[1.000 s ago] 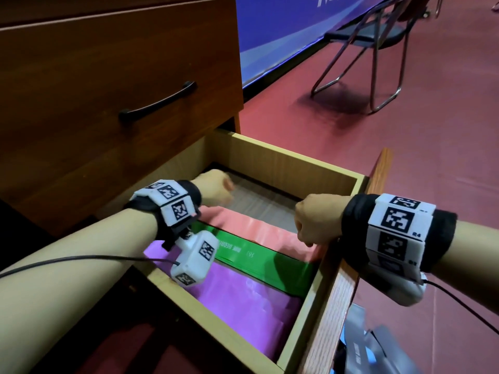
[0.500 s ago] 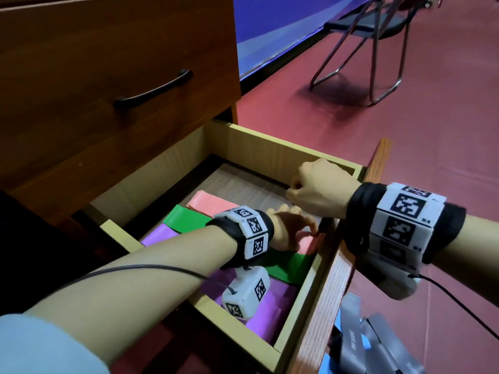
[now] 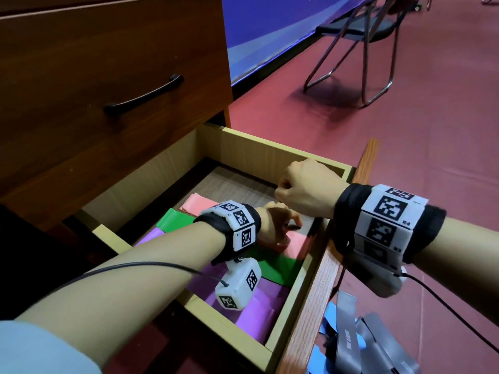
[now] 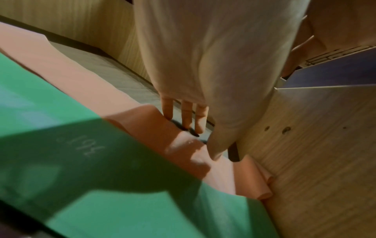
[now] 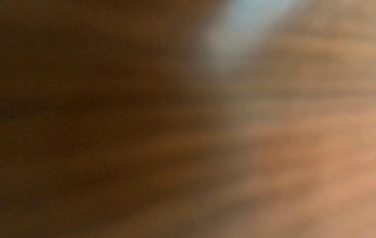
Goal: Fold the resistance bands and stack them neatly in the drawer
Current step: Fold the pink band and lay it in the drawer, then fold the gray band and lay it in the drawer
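The open wooden drawer (image 3: 270, 157) holds three folded bands side by side: pink (image 3: 201, 203) farthest, green (image 3: 175, 221) in the middle, purple (image 3: 259, 311) nearest. My left hand (image 3: 275, 220) reaches across to the pink band's right end. In the left wrist view its straight fingers (image 4: 187, 116) press down on the pink band (image 4: 81, 77) next to the green band (image 4: 101, 185). My right hand (image 3: 305, 187) hovers as a fist over the drawer's far right corner, with nothing seen in it. The right wrist view is only a brown blur.
Loose grey and blue bands (image 3: 351, 341) lie on the red floor right of the drawer front (image 3: 318, 292). A closed drawer with a black handle (image 3: 143, 97) sits above. A metal chair (image 3: 359, 31) stands farther off.
My left hand moved from the pink band's left end to its right end. My right hand rose from the drawer front toward the far right corner. Both have held still for half a second.
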